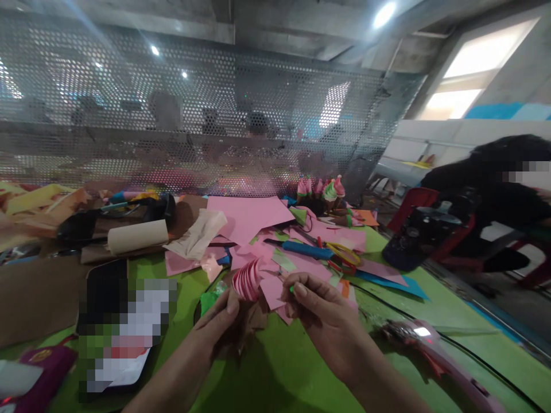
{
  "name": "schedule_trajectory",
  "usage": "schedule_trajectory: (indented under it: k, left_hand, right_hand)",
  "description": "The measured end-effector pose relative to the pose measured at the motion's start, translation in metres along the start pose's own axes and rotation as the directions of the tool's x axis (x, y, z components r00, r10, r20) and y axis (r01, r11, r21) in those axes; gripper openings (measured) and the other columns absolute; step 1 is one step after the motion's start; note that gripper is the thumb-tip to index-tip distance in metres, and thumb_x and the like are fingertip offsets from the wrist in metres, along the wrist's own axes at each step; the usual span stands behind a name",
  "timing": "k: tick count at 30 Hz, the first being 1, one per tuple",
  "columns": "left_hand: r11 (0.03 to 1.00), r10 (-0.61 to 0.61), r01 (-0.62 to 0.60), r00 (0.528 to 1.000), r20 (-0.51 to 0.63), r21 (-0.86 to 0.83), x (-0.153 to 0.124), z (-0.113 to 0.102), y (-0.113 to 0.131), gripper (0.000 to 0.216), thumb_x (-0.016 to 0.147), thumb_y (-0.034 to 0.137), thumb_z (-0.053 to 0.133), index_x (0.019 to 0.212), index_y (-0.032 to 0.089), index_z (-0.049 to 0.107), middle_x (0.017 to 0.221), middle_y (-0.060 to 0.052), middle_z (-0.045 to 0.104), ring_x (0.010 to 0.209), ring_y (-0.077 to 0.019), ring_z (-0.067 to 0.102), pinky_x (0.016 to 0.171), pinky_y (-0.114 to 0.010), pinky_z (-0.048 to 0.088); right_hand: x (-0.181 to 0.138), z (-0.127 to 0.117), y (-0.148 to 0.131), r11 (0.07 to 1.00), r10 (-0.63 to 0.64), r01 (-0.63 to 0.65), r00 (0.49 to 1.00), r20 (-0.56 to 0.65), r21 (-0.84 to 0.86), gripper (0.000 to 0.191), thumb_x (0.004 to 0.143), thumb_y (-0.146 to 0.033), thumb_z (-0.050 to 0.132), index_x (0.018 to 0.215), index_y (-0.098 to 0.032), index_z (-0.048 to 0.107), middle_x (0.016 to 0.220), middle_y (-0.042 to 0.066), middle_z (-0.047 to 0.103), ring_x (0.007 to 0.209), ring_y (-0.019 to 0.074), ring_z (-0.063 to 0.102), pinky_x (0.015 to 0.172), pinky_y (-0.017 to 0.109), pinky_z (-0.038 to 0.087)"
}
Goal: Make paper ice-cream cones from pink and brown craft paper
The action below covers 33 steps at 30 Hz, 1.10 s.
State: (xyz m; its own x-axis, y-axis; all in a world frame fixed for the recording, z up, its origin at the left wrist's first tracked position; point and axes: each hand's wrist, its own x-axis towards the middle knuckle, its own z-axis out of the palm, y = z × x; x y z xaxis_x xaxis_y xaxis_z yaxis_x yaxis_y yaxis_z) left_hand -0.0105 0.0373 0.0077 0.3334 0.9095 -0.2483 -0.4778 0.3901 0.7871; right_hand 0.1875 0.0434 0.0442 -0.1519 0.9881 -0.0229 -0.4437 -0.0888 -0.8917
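Pink, ridged swirl of layered paper is sitting at the left hand, whose fingers are gripping its lower end, above the bright green tabletop. Brown paper is showing just below the swirl, between the two hands. To its right, the right hand is pinching a tiny bright green piece between thumb and fingertips, apart from the swirl. Beyond the hands, a large pink paper sheet is lying among smaller scraps, with a blue-handled tool and yellow-handled scissors resting on the pile. Farther left, a cream-coloured roll is lying on its side. Pink and green swirled paper pieces are standing at the back, and a pale pink handheld device is lying near the right forearm.
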Motion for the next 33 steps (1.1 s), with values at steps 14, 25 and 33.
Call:
schedule_trajectory:
  k: [14,25,33]
  left_hand:
    - [0.991,0.029,-0.04,0.996,0.087,0.127,-0.005,0.005,0.001,0.054,0.077,0.037,0.078,0.125,0.027,0.057,0.114,-0.007,0.067,0.095,-0.0202,0.065,0.086,-0.033,0.049]
    - [0.976,0.137,-0.159,0.98,0.146,0.147,0.011,-0.007,-0.014,0.052,0.072,0.035,0.083,0.116,0.025,0.057,0.104,-0.006,0.067,0.089,-0.02,0.066,0.076,-0.03,0.05]
    - [0.983,0.135,-0.149,0.983,0.127,0.106,0.009,-0.005,-0.014,0.056,0.071,0.033,0.083,0.119,0.027,0.055,0.099,-0.005,0.067,0.086,-0.0199,0.067,0.072,-0.029,0.049]
  right_hand:
    - [0.001,0.002,-0.002,0.999,-0.036,0.036,0.999,0.0,-0.024,0.022,0.07,-0.027,0.085,0.091,-0.021,0.078,0.082,0.003,0.069,0.07,0.0125,0.059,0.068,0.025,0.045]
    - [0.0,-0.001,0.001,1.0,0.001,0.0,1.0,0.016,-0.012,0.02,0.074,-0.031,0.083,0.077,-0.019,0.068,0.066,-0.004,0.055,0.057,0.0078,0.042,0.054,0.023,0.03]
    - [0.0,-0.001,0.001,0.999,0.025,-0.025,1.0,0.006,-0.02,0.019,0.078,-0.032,0.079,0.091,-0.019,0.076,0.081,0.004,0.068,0.064,0.0104,0.048,0.056,0.025,0.032]
